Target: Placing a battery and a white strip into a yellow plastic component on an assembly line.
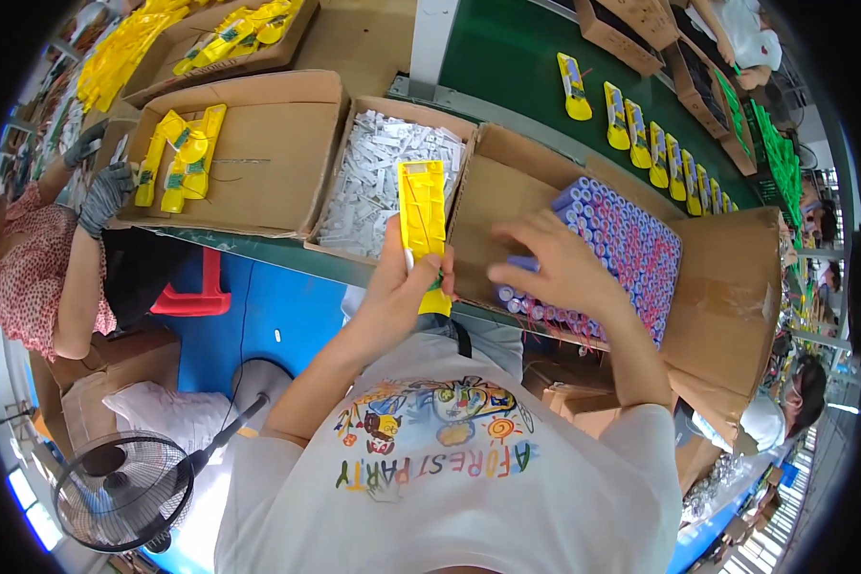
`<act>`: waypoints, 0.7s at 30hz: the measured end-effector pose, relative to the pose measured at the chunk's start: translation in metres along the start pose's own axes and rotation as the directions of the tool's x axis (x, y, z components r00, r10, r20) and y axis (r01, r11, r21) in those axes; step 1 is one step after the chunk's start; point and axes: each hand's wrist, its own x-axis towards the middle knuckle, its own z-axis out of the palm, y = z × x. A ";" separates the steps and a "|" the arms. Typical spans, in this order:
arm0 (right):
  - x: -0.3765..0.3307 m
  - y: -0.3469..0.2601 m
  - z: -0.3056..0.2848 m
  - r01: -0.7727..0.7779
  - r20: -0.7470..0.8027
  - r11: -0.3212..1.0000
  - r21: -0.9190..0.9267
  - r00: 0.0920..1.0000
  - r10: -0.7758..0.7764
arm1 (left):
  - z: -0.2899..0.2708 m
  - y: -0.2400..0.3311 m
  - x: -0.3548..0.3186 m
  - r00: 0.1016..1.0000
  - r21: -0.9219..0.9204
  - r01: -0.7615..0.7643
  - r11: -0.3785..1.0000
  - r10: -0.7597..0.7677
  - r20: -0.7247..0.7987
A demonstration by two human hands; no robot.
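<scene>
My left hand (404,275) is closed around a long yellow plastic casing (423,206), held upright in front of my chest. Its inner side shows, with a thin dark wire along it and a bit of green near my thumb. My right hand (566,266) is over the near left part of a cardboard box of purple battery cells (631,244). A single purple battery cell (520,263) lies lengthwise between its thumb and fingers. The other cells stand packed in rows, with red wires among them. Part of the rows is hidden under my right hand and forearm.
Beside the cells stands a box of small white plastic parts (392,143). Farther left, a carton (287,206) holds several yellow casings. Yellow casings (636,134) line a green conveyor belt (507,57). A gloved co-worker (48,249) works at left, near a standing fan (124,488).
</scene>
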 end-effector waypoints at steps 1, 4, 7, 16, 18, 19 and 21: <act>-0.004 0.005 -0.003 -0.027 0.031 0.952 -0.305 0.999 0.038 | -0.002 0.002 0.000 0.998 -0.071 0.014 0.997 -0.009 0.063; -0.003 -0.015 -0.031 -0.130 0.400 0.984 -0.119 0.901 0.167 | -0.002 0.003 -0.006 0.996 -0.098 0.070 0.993 -0.063 0.067; -0.016 -0.018 -0.024 -0.056 0.306 0.985 -0.166 0.946 0.105 | 0.000 -0.001 -0.017 0.984 -0.120 0.156 0.980 -0.143 0.108; -0.012 -0.038 -0.017 0.035 -0.232 0.985 -0.166 0.970 -0.074 | 0.011 -0.009 -0.030 0.959 -0.163 0.269 0.949 -0.247 0.140; -0.005 -0.053 -0.015 0.160 -0.243 0.946 -0.281 0.942 -0.232 | 0.013 -0.008 -0.029 0.950 -0.133 0.300 0.945 -0.283 0.135; 0.000 -0.061 -0.014 0.265 -0.244 0.882 -0.390 0.894 -0.376 | 0.012 -0.011 -0.028 0.952 -0.135 0.295 0.946 -0.279 0.128; 0.007 -0.070 -0.011 0.384 -0.125 0.807 -0.448 0.867 -0.482 | 0.011 -0.018 -0.026 0.966 -0.140 0.220 0.965 -0.197 0.165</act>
